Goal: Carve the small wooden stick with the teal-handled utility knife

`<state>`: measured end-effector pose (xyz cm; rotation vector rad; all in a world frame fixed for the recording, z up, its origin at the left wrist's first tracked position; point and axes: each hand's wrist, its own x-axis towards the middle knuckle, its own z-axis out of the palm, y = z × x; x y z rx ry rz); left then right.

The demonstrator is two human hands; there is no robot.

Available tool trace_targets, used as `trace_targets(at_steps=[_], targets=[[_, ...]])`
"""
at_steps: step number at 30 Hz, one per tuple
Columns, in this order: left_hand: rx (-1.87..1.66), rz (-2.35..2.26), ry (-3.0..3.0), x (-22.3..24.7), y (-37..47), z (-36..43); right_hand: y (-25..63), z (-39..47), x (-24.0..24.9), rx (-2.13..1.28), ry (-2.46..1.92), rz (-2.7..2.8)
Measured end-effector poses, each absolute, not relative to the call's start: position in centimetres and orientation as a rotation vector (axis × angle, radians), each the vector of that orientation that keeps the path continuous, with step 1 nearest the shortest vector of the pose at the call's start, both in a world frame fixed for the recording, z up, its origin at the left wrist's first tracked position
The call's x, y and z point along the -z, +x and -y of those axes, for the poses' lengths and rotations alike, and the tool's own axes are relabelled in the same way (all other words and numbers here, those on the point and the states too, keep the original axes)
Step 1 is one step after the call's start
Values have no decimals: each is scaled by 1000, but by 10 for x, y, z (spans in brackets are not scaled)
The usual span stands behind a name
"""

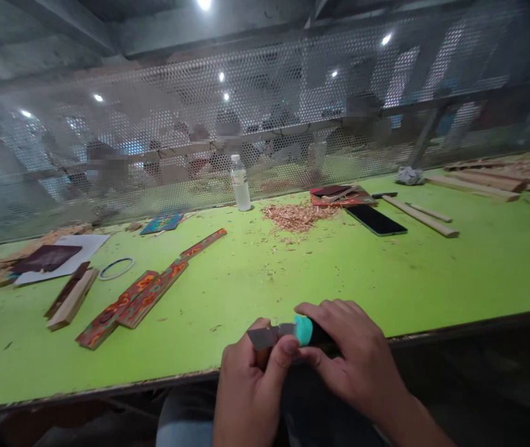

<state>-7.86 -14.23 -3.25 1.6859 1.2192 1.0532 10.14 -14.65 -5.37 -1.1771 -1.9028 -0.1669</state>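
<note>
Evidently, the right hand (360, 344) has its fingers (310, 310) curled round the knife (303, 330) at the table's (246, 276) near edge, its blade (261, 338) bare beside the left thumb (282, 357), while the left hand (245, 388) pinches a brown piece (262, 359), so over-hard pushing could slip and cut.

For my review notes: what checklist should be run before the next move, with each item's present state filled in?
1. Black-handled knife with teal collar held in the right hand: ok.
2. Left hand clear of the bare metal blade: not ok; its thumb is right beside it.
3. Small brown piece in the left hand firmly held: cannot tell; mostly hidden.
4. Clear plastic bottle upright, away from the hands: ok.
5. Lime-green tabletop free of shavings: not ok; a reddish-tan wood-shavings pile lies there.
</note>
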Motion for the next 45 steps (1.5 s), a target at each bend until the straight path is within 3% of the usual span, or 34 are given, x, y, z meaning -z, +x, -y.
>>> trace_targets(at_steps=[11, 22, 39, 45], targets=[[-1060, -1290, 1630, 29, -74, 147, 98, 140, 52, 138, -1259, 1722], [-1127, -1217, 1626, 32, -74, 150, 107, 146, 44, 47, -1155, 1976], [-1237, -1452, 1513, 32, -63, 154, 95, 140, 47, 190, -1278, 1793], [-1251, -1410, 1489, 30, -67, 155, 100, 143, 46, 76, -1229, 1855]])
